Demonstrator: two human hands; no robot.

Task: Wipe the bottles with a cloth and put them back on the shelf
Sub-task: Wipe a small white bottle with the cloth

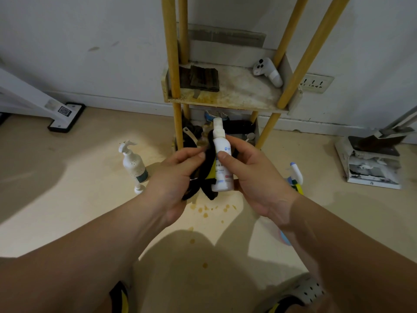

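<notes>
We hold the light, probably slippery spray bottle (222,159) mid-body in the right hand (255,175), fingers curled round it, before the shelf (228,96), while the left hand (173,175) pinches the soft cloth (208,163) against it

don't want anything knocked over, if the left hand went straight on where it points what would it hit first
Probably the white spray bottle held by the right hand: the left hand, holding the black cloth, points straight at it from close by.
</notes>
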